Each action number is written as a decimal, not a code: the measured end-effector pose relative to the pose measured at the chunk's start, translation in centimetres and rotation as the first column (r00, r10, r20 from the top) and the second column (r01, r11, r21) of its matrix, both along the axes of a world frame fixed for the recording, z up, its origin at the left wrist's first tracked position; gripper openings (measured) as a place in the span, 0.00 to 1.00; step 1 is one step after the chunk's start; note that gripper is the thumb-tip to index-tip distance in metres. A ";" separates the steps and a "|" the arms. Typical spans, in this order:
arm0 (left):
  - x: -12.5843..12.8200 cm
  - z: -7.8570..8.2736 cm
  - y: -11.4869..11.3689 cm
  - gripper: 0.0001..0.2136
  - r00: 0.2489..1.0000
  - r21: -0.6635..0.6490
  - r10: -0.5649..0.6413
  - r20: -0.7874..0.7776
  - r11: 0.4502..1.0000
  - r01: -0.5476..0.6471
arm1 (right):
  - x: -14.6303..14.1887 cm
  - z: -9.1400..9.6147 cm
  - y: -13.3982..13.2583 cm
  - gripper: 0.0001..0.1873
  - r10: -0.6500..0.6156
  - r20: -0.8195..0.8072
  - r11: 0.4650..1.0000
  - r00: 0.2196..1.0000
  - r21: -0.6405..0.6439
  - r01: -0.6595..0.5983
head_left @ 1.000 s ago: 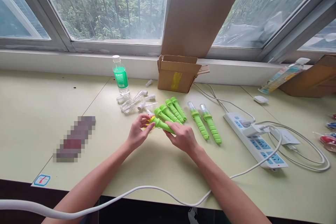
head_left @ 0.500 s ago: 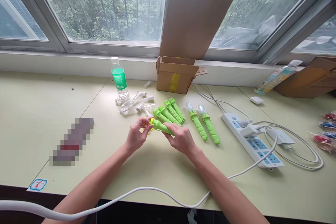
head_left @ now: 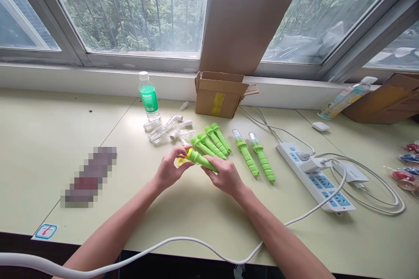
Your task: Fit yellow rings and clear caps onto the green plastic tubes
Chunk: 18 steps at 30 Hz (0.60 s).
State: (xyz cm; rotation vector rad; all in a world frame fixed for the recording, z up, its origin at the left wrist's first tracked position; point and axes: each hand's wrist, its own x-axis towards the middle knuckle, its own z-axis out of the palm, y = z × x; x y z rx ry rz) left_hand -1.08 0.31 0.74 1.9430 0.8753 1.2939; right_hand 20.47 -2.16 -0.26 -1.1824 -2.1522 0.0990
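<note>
Over the middle of the table, my right hand (head_left: 224, 174) is closed around a green spiral-ribbed plastic handle (head_left: 203, 162), held at a tilt with its wide end toward the left. My left hand (head_left: 172, 168) is closed at that end, thumb and fingers on a yellow ring piece (head_left: 189, 153). A yellow loop (head_left: 181, 162) shows beside the thumb. Just behind lie several similar green handles (head_left: 214, 141) without clear tops. To the right are two green handles with clear tops (head_left: 247, 157). Clear plastic tubes with white ends (head_left: 160, 133) lie in a pile behind my left hand.
A water bottle (head_left: 149, 98) and an open cardboard box (head_left: 219, 96) stand near the window sill. On the right lie a power strip (head_left: 316, 176) with plugs and looped cables. A white cable (head_left: 176, 239) crosses the table's front edge beneath my forearms.
My left fingers have shifted slightly around the yellow ring at the handle's end, and the thumb is now lower. My right hand keeps its grip. The view has moved slightly.
</note>
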 end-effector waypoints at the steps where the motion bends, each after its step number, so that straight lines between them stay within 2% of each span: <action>1: 0.0 0.0 0.0 0.10 1.000 0.010 0.005 -0.010 1.000 -0.005 | 0.0 0.0 0.0 0.13 0.005 -0.009 1.000 1.000 0.004 -0.005; 11: 0.0 -0.4 -0.2 0.10 0.999 0.024 0.000 -0.042 1.000 0.001 | -0.3 -0.2 0.0 0.13 0.018 -0.062 0.999 0.998 0.050 -0.015; 18: 0.0 -0.4 -0.1 0.10 0.999 0.047 -0.012 -0.053 0.999 0.014 | -0.2 -0.4 0.1 0.13 0.016 -0.076 0.999 0.997 0.033 -0.013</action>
